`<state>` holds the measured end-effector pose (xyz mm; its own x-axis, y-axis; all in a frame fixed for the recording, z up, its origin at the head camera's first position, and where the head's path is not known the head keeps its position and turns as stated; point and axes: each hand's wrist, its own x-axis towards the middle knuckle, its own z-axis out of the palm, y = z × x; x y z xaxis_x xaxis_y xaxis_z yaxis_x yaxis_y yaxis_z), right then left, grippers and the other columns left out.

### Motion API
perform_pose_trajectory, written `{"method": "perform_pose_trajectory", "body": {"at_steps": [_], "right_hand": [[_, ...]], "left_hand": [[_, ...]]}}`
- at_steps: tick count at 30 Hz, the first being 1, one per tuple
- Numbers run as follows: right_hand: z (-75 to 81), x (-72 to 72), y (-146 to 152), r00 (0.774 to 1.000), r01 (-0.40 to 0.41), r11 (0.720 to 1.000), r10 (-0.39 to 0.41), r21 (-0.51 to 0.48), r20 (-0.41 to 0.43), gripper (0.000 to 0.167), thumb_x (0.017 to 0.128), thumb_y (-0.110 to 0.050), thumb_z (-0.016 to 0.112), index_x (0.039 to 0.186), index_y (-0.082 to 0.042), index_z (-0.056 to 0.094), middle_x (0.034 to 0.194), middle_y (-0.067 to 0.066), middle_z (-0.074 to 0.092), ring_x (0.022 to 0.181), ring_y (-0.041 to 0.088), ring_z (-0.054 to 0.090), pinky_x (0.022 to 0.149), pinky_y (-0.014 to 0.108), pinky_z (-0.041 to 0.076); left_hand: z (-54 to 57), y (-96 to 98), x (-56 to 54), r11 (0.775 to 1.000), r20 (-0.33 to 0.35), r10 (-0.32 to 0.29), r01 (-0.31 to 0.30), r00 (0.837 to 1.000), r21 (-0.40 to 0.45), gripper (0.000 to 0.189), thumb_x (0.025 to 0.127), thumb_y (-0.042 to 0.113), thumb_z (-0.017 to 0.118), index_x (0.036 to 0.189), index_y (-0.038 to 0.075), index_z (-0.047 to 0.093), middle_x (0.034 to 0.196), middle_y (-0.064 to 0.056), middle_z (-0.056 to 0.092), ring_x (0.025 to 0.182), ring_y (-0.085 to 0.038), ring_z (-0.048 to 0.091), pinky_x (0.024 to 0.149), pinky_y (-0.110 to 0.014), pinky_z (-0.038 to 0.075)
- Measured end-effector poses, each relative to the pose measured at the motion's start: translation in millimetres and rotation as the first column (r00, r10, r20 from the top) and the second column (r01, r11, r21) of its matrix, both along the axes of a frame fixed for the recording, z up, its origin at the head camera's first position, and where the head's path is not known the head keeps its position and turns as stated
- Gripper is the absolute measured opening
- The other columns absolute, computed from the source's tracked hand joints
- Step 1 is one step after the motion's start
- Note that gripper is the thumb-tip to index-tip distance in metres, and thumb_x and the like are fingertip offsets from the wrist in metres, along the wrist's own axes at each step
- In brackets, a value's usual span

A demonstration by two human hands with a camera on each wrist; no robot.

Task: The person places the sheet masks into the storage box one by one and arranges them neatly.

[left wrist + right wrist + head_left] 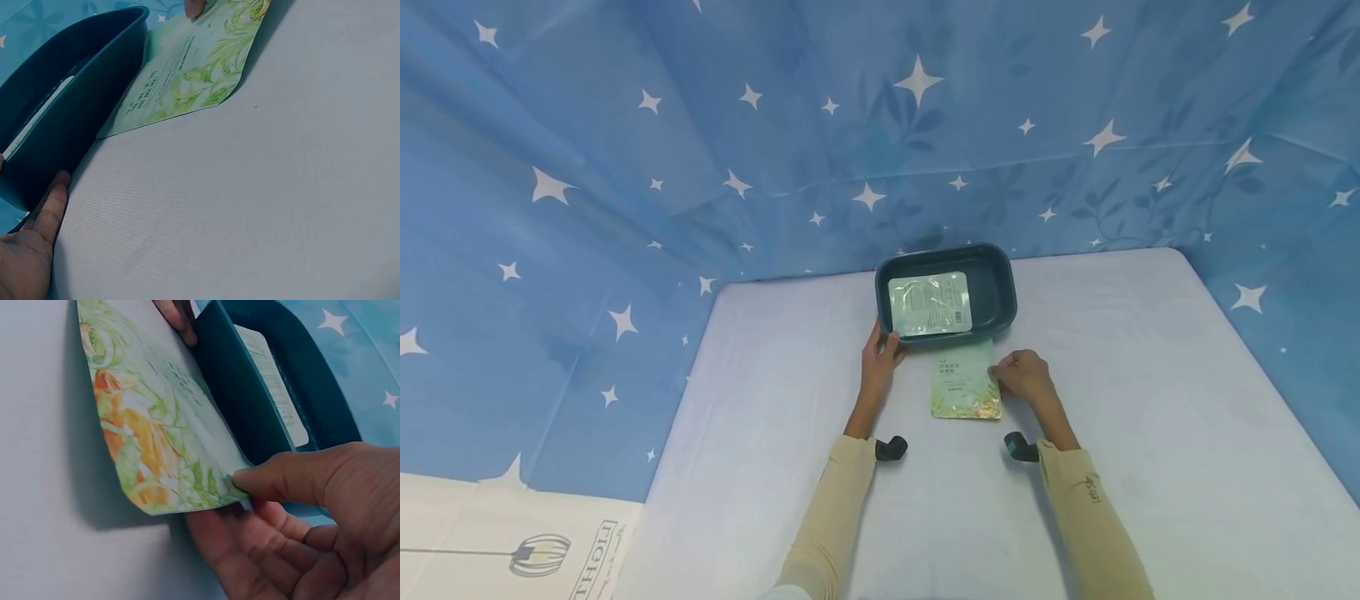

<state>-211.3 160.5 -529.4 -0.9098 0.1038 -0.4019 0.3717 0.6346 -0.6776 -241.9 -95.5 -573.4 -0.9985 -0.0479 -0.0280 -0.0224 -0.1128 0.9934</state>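
A dark teal plastic basin [1000,318] stands toward the back of the white table. My left hand [880,360] grips its front left corner, thumb at the rim and fingers low along the outer wall. In front of the basin is a flat green sachet [964,385] printed with leaves and orange flowers, its far edge against the basin's front wall. The right hand [1022,375] pinches the sachet's right edge between thumb and fingers; in the right wrist view the sachet's near edge [150,511] is raised off the table. A second pale green sachet [929,303] lies inside the basin.
White cloth covers the table [775,375]. A blue curtain [820,150] with white stars hangs behind and along the sides. Dark wrist-worn devices [891,448] sit at both cuffs.
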Motion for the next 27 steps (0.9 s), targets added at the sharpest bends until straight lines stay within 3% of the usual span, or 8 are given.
{"method": "perform_pose_trajectory", "body": {"at_steps": [6,12,15,18,20,23,27], "right_hand": [[-4.4,1.9,-2.1,0.998,0.068,0.994,-0.066,-0.086,0.023,0.036,0.091,-0.023,0.065,0.113,0.004,0.057,0.096,0.018,0.065,0.069,0.017,0.061,0.057,0.023,0.053],[-4.9,4.1,-5.4,1.000,0.010,0.995,-0.010,-0.095,-0.006,0.062,0.090,-0.035,0.067,0.129,0.011,0.051,0.121,0.030,0.059,0.098,0.034,0.062,0.082,0.038,0.056],[-3.1,1.9,-7.2,1.000,-0.014,0.998,0.013,-0.066,-0.013,0.062,0.089,-0.035,0.069,0.125,0.012,0.053,0.110,0.026,0.062,0.092,0.030,0.059,0.076,0.035,0.055],[-3.1,-0.7,-9.0,1.000,-0.015,0.998,0.015,-0.063,0.005,0.045,0.088,-0.033,0.070,0.105,0.007,0.059,0.082,0.011,0.060,0.073,0.020,0.053,0.060,0.026,0.048],[-3.7,-1.7,-9.7,1.000,-0.013,0.997,0.015,-0.071,0.020,0.037,0.088,-0.032,0.071,0.093,0.002,0.058,0.072,0.003,0.053,0.067,0.016,0.048,0.055,0.023,0.042],[-6.2,-1.7,-9.8,0.999,-0.006,0.997,0.010,-0.079,0.046,0.033,0.088,-0.031,0.071,0.089,-0.003,0.054,0.072,0.002,0.051,0.068,0.017,0.047,0.056,0.024,0.040],[-8.4,0.8,-8.2,0.998,-0.026,0.994,0.031,-0.105,0.052,0.037,0.089,-0.031,0.070,0.101,0.000,0.055,0.082,0.005,0.053,0.076,0.019,0.049,0.060,0.024,0.041]], "left_hand": [[-0.2,-0.4,0.9,1.000,0.010,-0.016,0.016,1.000,0.011,0.057,0.104,0.027,0.049,0.155,0.027,0.025,0.162,-0.003,0.023,0.136,-0.026,0.047,0.102,-0.027,0.053],[-3.5,-1.4,-2.7,1.000,-0.003,-0.008,0.009,1.000,0.003,0.058,0.103,0.028,0.050,0.155,0.027,0.025,0.162,-0.005,0.023,0.136,-0.029,0.047,0.102,-0.028,0.054],[-3.9,-1.1,-4.7,1.000,-0.004,-0.011,0.011,1.000,0.002,0.057,0.103,0.027,0.051,0.155,0.029,0.025,0.162,-0.005,0.024,0.137,-0.028,0.046,0.101,-0.027,0.054],[-3.5,-0.6,-5.1,1.000,0.000,-0.012,0.012,1.000,-0.008,0.057,0.103,0.028,0.050,0.155,0.030,0.026,0.161,-0.004,0.026,0.136,-0.026,0.047,0.100,-0.025,0.054],[-3.6,-0.7,-5.1,1.000,0.003,-0.008,0.008,1.000,-0.009,0.057,0.103,0.028,0.051,0.155,0.029,0.026,0.161,-0.004,0.027,0.135,-0.025,0.048,0.099,-0.024,0.055],[-3.9,-1.2,-4.6,1.000,0.003,-0.003,0.003,1.000,-0.003,0.058,0.103,0.028,0.051,0.155,0.028,0.026,0.160,-0.005,0.028,0.135,-0.025,0.049,0.099,-0.025,0.055],[-3.8,-2.3,-3.5,1.000,0.010,0.001,-0.001,1.000,0.004,0.058,0.103,0.028,0.051,0.155,0.026,0.027,0.160,-0.005,0.028,0.134,-0.026,0.049,0.099,-0.025,0.055]]}}
